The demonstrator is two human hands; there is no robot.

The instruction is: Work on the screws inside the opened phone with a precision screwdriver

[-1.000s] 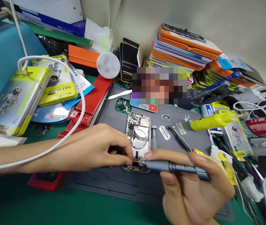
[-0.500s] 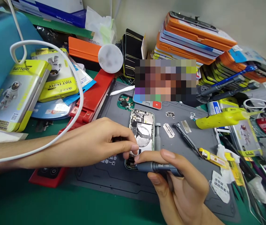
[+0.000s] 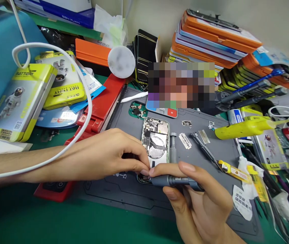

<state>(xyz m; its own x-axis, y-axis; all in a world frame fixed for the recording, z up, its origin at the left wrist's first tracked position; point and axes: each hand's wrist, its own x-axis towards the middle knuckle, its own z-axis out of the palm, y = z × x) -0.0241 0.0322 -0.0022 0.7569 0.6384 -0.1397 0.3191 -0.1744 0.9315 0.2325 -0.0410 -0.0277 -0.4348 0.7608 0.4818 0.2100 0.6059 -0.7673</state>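
Observation:
An opened phone (image 3: 161, 130) with bare inner parts and a round coil lies on the grey work mat (image 3: 124, 196). My right hand (image 3: 203, 196) grips a dark grey screwdriver (image 3: 176, 181), held nearly level, its front end at the phone's lower edge. The right index fingertip rests along the front of the tool. Over the phone's lower end, my left hand (image 3: 124, 156) has thumb and forefinger pinched together, touching or almost touching the right index fingertip. Whatever sits between those left fingers is hidden, as is the screwdriver's bit.
A razor blade (image 3: 185, 140), a second screwdriver (image 3: 205, 150) and a yellow bottle (image 3: 245, 128) lie to the right. Battery boxes (image 3: 19, 101) and a red clamp-like device (image 3: 103, 101) stand left. A white cable (image 3: 90, 101) loops over my left forearm. Orange cases (image 3: 215, 37) are stacked behind.
My left fingertips have come lower over the phone's bottom end, up against the right index finger. The view has shifted slightly; the screwdriver stays in my right hand.

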